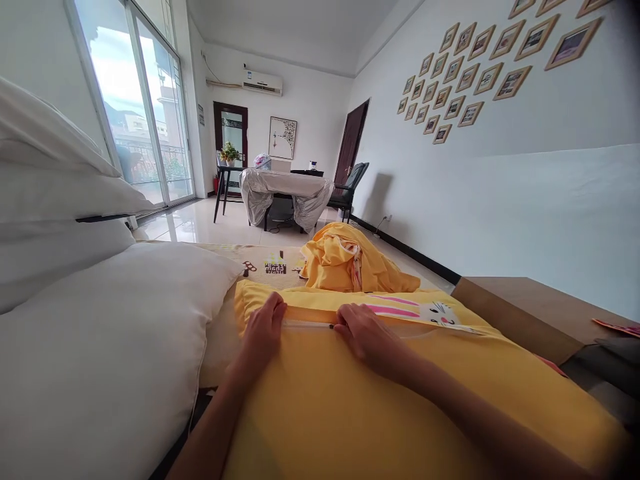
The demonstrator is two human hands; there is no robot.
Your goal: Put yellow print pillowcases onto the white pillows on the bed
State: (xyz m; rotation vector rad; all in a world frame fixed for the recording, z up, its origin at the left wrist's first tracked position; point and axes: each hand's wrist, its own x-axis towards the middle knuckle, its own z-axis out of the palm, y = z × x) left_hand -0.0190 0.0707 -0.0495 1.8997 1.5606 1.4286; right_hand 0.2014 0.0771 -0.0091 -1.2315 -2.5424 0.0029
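A yellow pillow cover [310, 400] with a rabbit print along its far side lies in front of me. Near its far edge runs a whitish zipper [306, 325] under a fabric flap. My left hand [265, 327] is closed, pinching the cover's edge at the zipper's left end. Farther right, my right hand [363, 333] is closed at the dark zipper pull [331, 326], its fingers wrapped over the yellow edge. The fingertips of both hands are partly hidden.
White pillows [115, 333] are piled at the left. Crumpled yellow cloth [345, 257] lies beyond the cover on a patterned beige sheet [235, 253]. A brown cardboard box [530, 307] stands at the right. A covered table [285, 183] is farther back.
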